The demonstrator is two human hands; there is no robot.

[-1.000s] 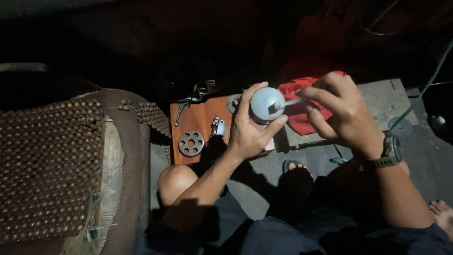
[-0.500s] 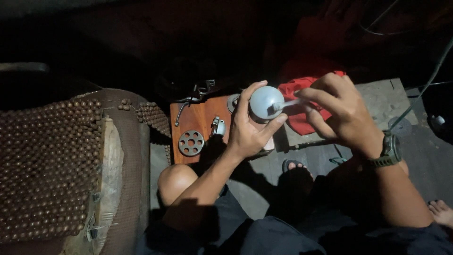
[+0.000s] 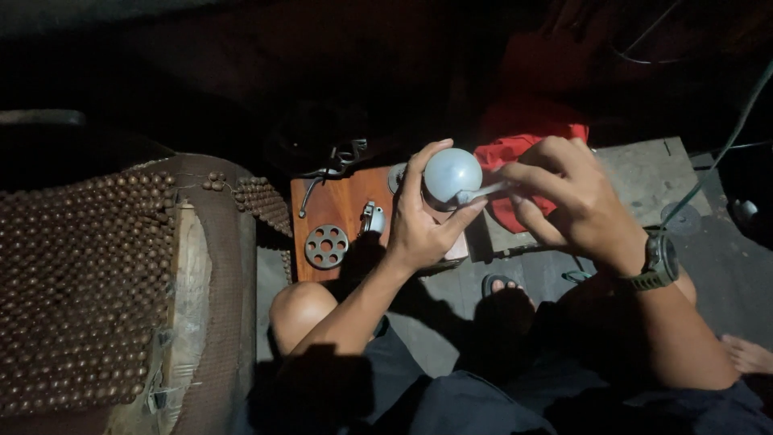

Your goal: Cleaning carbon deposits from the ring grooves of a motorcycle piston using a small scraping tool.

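Observation:
My left hand (image 3: 420, 227) grips a pale round bulb-shaped part (image 3: 451, 174) from below and the side, thumb and fingers wrapped around it. My right hand (image 3: 568, 199), with a watch on the wrist, pinches a thin light-coloured rod (image 3: 485, 192) whose tip touches the round part's lower right. Both hands hover over a small reddish wooden board (image 3: 334, 211) on the ground. On the board lie a round metal disc with several holes (image 3: 326, 246) and a small metal clip (image 3: 371, 217).
A seat cover of brown wooden beads (image 3: 88, 282) fills the left. Dark pliers (image 3: 334, 163) rest at the board's far edge. A red cloth (image 3: 523, 157) lies behind my right hand on a concrete slab (image 3: 644, 173). A sandal (image 3: 501, 286) and my knee (image 3: 302, 306) are below.
The hands stay in nearly the same place. The round part and the rod have shifted only slightly.

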